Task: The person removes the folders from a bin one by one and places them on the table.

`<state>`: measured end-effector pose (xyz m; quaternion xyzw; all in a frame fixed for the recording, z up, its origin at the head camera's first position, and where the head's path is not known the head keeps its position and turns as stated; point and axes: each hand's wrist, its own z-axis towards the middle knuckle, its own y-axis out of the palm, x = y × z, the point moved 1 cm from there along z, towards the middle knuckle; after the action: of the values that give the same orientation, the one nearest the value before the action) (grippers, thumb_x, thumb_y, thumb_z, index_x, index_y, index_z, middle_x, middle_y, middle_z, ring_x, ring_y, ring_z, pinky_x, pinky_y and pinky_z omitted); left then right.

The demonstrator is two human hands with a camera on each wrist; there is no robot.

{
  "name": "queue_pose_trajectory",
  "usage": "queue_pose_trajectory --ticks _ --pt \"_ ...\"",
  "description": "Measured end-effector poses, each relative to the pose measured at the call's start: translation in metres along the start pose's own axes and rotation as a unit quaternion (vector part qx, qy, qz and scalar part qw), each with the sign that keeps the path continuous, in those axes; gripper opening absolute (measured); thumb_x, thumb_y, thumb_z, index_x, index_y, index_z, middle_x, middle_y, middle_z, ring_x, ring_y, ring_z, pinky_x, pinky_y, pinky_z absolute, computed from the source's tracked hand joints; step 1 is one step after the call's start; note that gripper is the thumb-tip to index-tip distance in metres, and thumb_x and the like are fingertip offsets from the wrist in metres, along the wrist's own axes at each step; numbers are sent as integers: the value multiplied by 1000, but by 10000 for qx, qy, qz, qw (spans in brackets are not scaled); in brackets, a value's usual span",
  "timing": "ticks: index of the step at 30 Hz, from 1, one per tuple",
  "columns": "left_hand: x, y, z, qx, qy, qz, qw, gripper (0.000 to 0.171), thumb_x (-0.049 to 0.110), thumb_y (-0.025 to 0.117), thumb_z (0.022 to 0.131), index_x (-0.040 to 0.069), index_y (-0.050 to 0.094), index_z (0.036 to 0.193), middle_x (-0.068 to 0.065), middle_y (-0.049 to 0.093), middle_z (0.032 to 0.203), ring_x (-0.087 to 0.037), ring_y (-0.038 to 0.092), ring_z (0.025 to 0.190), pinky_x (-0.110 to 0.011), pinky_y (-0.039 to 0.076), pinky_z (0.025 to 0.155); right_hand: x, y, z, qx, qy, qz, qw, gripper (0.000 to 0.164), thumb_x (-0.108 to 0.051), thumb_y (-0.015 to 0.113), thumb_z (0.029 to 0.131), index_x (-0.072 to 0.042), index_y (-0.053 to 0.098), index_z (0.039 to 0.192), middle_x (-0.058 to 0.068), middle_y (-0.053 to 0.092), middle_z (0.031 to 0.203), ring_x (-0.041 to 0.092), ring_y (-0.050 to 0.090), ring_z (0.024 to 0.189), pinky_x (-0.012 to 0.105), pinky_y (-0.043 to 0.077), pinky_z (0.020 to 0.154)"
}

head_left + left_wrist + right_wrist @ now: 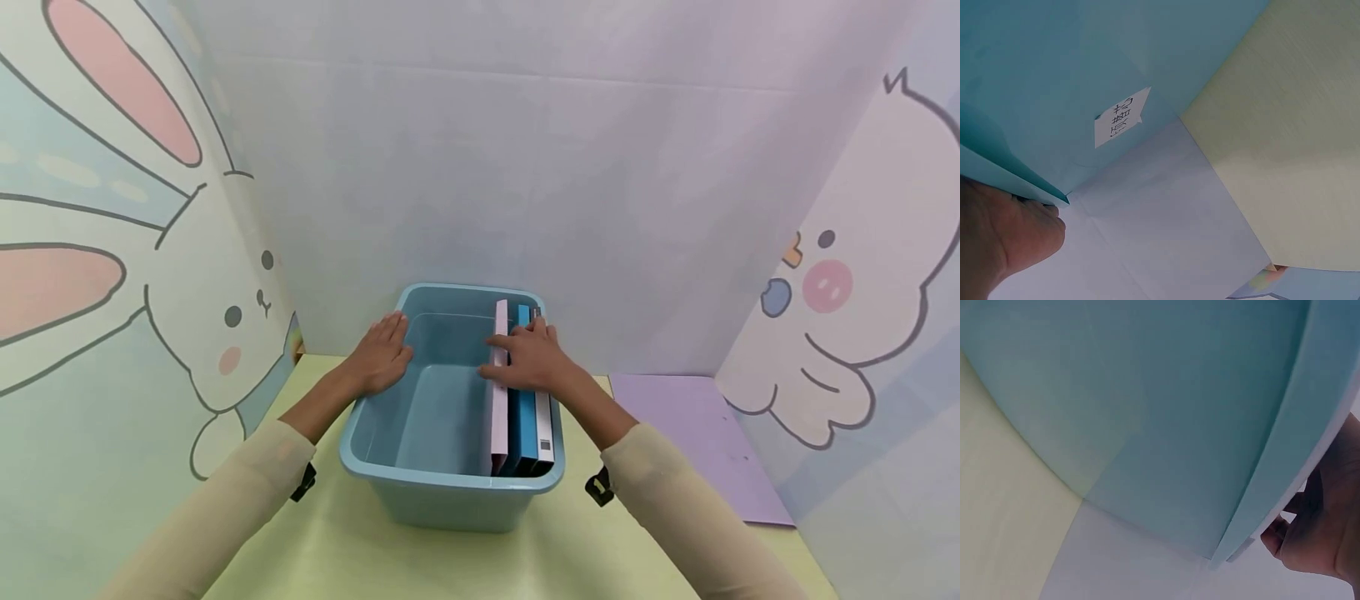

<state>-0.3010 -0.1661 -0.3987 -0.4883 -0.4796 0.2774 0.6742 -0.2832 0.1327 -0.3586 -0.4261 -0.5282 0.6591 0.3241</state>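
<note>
A blue plastic tub (pixel 450 481) stands in the middle of the head view. Along its right wall three binders or file boxes stand on edge: a pink one (pixel 499 425), a blue one (pixel 527 429) and a white one (pixel 545 425). My left hand (pixel 378 354) rests on the tub's left rim with its fingers straight. My right hand (pixel 531 358) lies across the tops of the binders, its fingers spread. Its thumb and one finger reach over the pink binder's top edge. The right wrist view shows this hand (pixel 1322 531) beside the rim, its contact there unclear.
The tub stands on a pale yellow-green table (pixel 315 550), close to a plain back wall (pixel 525 183). A flat purple board (pixel 690 433) lies to the right. A white label (pixel 1121 119) with handwriting is on the tub's outer left side.
</note>
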Motion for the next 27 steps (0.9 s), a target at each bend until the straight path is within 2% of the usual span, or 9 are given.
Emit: queue_pose_trajectory --ticks 4,8,13,16,19,23,27 --pt "-1 1 0 8 7 -2 10000 70 24 26 119 -18 12 173 -36 7 186 -55 6 175 -68 7 143 -5 4 2 95 94 -188 9997 65 -54 67 100 -20 69 156 19 73 143 39 49 123 50 36 91" --pt "-2 1 -1 19 34 -5 10000 69 24 27 119 -18 12 172 -36 7 186 -55 6 175 -68 7 143 -8 3 3 260 193 -47 9995 64 -45 69 98 -17 69 155 21 74 144 40 50 120 51 38 93" --pt "-2 0 -1 20 81 -32 10000 70 24 27 119 -19 14 172 -38 8 185 -56 7 175 -69 8 142 -8 -2 6 489 282 68 9984 62 -43 66 98 -15 70 154 20 75 145 40 61 117 53 51 96" --pt "-2 -2 -1 -27 75 -42 10000 72 26 26 118 -18 13 172 -38 7 185 -56 6 175 -69 7 143 -9 -9 5 523 436 429 9968 63 -41 66 98 -14 69 155 19 74 146 36 69 111 50 63 91" --pt "-2 -2 -1 -71 33 -48 10000 73 28 26 118 -18 11 173 -37 6 186 -56 4 175 -68 5 143 -9 -18 2 461 673 1160 9899 65 -38 67 98 -13 66 158 21 71 151 36 74 107 50 70 83" --pt "-2 -2 0 -74 10 -79 9999 72 27 25 119 -17 10 173 -36 5 186 -55 4 175 -68 5 143 -5 -27 -2 418 921 1823 9780 67 -35 64 99 -13 62 162 25 64 157 41 77 111 54 71 84" --pt "-1 -2 0 -55 29 -93 9999 70 25 26 120 -17 12 173 -36 6 186 -55 5 175 -68 6 143 5 -32 -4 495 1061 2058 9716 68 -34 61 98 -14 61 163 26 64 158 41 77 111 48 70 84"
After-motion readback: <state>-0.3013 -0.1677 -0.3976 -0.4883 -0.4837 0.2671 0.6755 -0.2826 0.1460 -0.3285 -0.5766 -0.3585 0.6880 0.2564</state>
